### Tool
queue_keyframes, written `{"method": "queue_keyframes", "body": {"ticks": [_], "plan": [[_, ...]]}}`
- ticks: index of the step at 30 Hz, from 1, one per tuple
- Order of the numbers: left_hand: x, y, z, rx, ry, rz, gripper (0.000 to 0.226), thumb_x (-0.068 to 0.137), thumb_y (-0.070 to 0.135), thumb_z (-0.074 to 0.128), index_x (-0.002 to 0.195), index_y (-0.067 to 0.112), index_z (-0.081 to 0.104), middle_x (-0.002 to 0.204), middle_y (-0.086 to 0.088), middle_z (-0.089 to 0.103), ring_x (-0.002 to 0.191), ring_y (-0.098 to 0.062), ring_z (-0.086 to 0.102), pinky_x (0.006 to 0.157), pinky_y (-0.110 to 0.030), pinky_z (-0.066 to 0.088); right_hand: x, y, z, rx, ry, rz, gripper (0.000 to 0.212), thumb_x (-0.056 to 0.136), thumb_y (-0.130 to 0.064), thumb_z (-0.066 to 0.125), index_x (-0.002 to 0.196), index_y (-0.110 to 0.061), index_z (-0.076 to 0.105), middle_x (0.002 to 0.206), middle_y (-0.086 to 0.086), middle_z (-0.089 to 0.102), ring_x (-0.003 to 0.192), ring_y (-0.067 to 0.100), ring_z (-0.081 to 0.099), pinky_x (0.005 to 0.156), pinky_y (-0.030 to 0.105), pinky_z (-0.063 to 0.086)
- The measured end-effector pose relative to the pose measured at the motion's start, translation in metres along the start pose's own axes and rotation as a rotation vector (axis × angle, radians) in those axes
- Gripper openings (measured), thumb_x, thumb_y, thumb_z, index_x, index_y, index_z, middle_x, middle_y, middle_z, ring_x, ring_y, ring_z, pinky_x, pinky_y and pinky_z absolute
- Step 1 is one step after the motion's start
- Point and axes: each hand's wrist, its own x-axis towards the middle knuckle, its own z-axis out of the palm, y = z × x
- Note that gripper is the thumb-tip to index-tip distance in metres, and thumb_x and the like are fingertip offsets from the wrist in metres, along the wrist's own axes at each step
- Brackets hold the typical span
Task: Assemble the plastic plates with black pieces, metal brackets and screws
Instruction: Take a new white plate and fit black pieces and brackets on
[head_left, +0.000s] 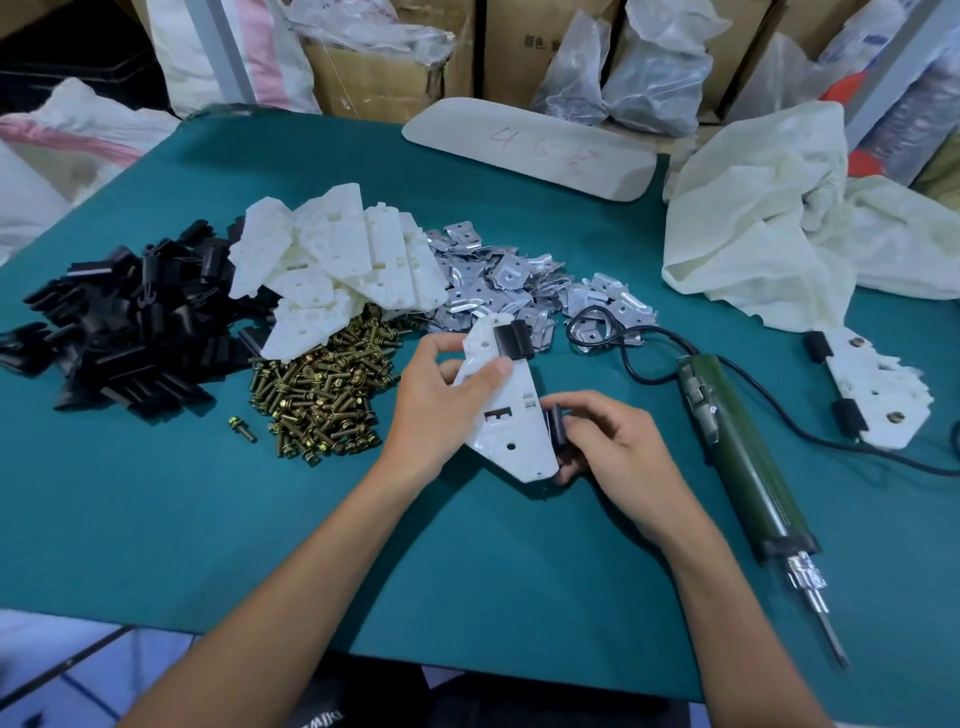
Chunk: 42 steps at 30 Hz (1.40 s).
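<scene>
Pinching a second black piece (555, 426) with the right hand (613, 447), fingers curled close round it, pressing it to the near right edge of the white plate (506, 415). Gripping that plate with the left hand (441, 405), thumb flat across the face, other fingers wrapped behind. Holding it tilted just above the table (260, 519), centre front. Showing one black piece (511, 338) already clipped on the plate's far end. Can't tell whether the second is seated or only half on. No bracket or screw on this plate yet, visible holes bare. So probably finishing the clip stage on this unit, with bracket and screw fastening to go. Further out: green electric screwdriver (743, 457) lying just right of the hands, untouched, cord trailing off. Beyond it at far right, what looks like a small stack of finished plates (872, 389), black pieces on and brass screw heads visible; can't count them, a few at most. Behind and to the left, plenty of stock: heap of black pieces (119, 322), pile of bare plates (337, 254), spread of metal brackets (498, 280), mound of screws (322, 395), plus one stray screw (242, 428) beside it. Judging by stock against the finished stack, barely into the batch.
</scene>
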Motion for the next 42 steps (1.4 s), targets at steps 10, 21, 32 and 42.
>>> {"method": "queue_keyframes", "body": {"ticks": [10,21,32,42], "plan": [[0.0,-0.002,0.0,-0.007,0.024,0.015,0.041,0.083,0.03,0.082,0.112,0.022,0.055,0.088,-0.003,0.078,0.071,-0.017,0.074,0.056,-0.03,0.054,-0.003,0.001,0.004,0.007,0.006,0.013,0.025,0.085,-0.021,0.061,0.097,-0.031,0.08,0.075,-0.001,0.075,0.055,0.018,0.067,0.061,0.022,0.053],[-0.003,-0.001,0.003,0.1,0.113,0.018,0.038,0.08,0.034,0.083,0.108,0.031,0.056,0.091,0.005,0.078,0.08,-0.017,0.076,0.073,-0.046,0.062,-0.004,0.0,0.012,-0.013,0.081,-0.051,0.015,0.087,-0.015,0.082,0.087,-0.029,0.078,0.067,-0.002,0.067,0.054,0.015,0.062,0.06,0.027,0.055],[-0.013,0.009,0.005,0.235,-0.058,0.012,0.041,0.08,0.036,0.083,0.108,0.038,0.052,0.083,0.005,0.078,0.074,-0.014,0.075,0.067,-0.038,0.06,0.0,0.002,0.009,0.021,0.174,-0.081,0.024,0.075,-0.052,0.077,0.088,-0.035,0.067,0.077,-0.009,0.066,0.058,0.01,0.054,0.052,0.031,0.048],[-0.023,0.013,-0.003,0.812,-0.178,0.128,0.035,0.076,0.061,0.074,0.102,0.041,0.061,0.093,0.02,0.062,0.093,0.005,0.053,0.069,-0.014,0.038,0.016,0.005,0.001,-0.092,0.175,-0.066,0.011,0.086,-0.046,0.066,0.094,-0.041,0.071,0.08,-0.013,0.071,0.053,0.011,0.058,0.053,0.031,0.049]]}}
